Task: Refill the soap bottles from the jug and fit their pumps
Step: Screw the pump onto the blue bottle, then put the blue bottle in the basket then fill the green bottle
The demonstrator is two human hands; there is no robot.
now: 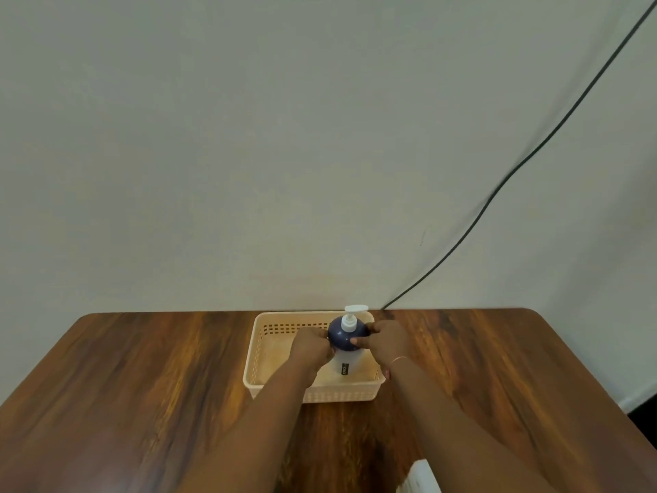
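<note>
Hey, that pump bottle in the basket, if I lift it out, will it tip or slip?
The bottle looks tall with a pump on top, so it is probably apt to tip. Its rounded, smooth shoulder may be slippery, so gripping with left hand and right hand, as now, seems wise. Its weight cannot be seen.

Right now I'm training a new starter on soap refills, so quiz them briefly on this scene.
1. True or false: the white pump is on the dark-blue-and-white soap bottle.
2. The bottle is: A) on a shelf B) inside the beige perforated plastic basket C) on the floor.
3. Fill in: the left hand and right hand both ____ the bottle.
Key: 1 true; 2 B; 3 grip.
</note>
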